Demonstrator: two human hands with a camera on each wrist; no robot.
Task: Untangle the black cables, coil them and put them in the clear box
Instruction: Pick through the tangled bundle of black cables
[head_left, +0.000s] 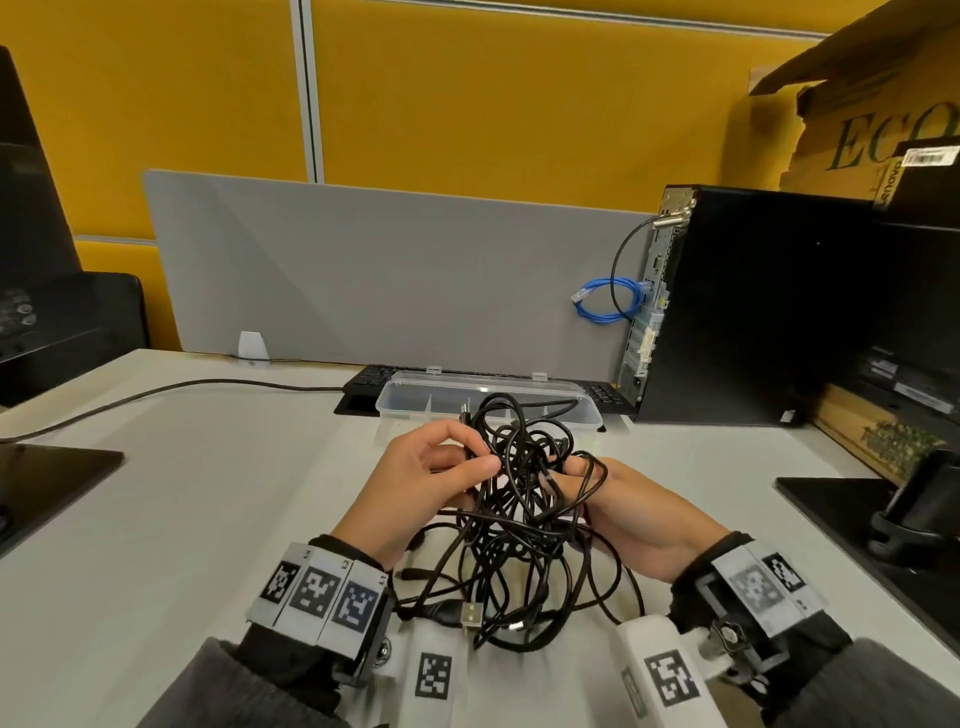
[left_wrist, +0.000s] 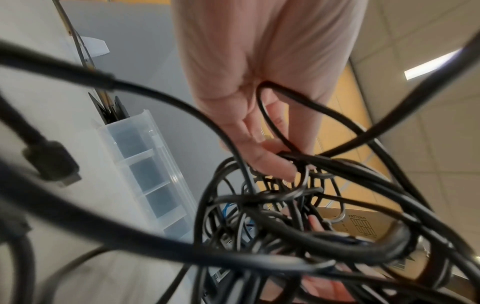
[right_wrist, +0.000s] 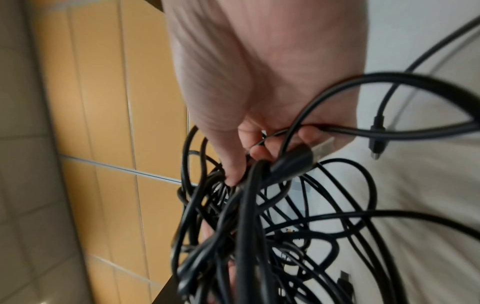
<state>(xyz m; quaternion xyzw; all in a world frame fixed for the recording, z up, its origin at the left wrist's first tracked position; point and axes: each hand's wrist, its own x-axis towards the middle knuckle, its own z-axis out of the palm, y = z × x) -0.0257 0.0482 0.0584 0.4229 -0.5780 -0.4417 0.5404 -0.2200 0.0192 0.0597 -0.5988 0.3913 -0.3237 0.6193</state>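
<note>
A knotted tangle of black cables (head_left: 519, 519) hangs between both hands above the white desk (head_left: 208, 519), its lower loops and a USB plug (head_left: 470, 616) drooping toward me. My left hand (head_left: 436, 467) pinches strands at the tangle's upper left, thumb against fingertips; the left wrist view shows its fingers (left_wrist: 262, 148) curled round a cable loop (left_wrist: 285, 115). My right hand (head_left: 613, 499) grips the tangle's right side, fingers (right_wrist: 241, 162) closed on several strands (right_wrist: 249, 216). The clear box (head_left: 488, 402), lid open and divided into compartments, sits just behind the tangle.
A black keyboard (head_left: 374, 379) lies behind the box, against a grey partition (head_left: 363, 270). A black computer tower (head_left: 753, 306) with a blue cable (head_left: 608, 301) stands at right. Black monitor bases (head_left: 52, 473) sit left and right (head_left: 872, 535). A grey cable (head_left: 156, 392) crosses the desk.
</note>
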